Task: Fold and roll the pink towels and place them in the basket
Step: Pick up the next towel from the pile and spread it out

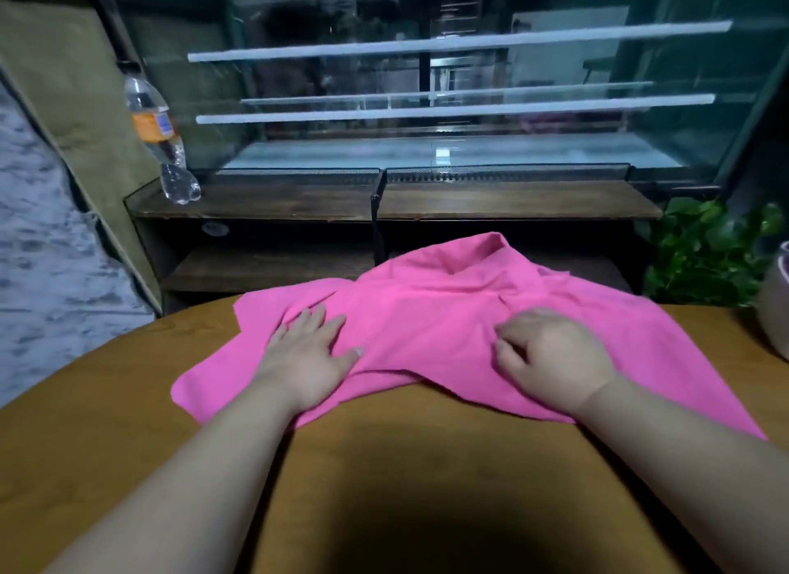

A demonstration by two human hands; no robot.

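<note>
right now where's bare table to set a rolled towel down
The table is bare left of the pink towel out to its rim, and this side of the towel between the forearms. A narrow strip lies between towel and round container at right. The middle is crowded: left hand and right hand on the towel.

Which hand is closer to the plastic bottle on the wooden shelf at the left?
Left. The left hand lies flat on the pink towel, below and right of the bottle. The right hand, fingers curled, is on the towel farther right.
</note>
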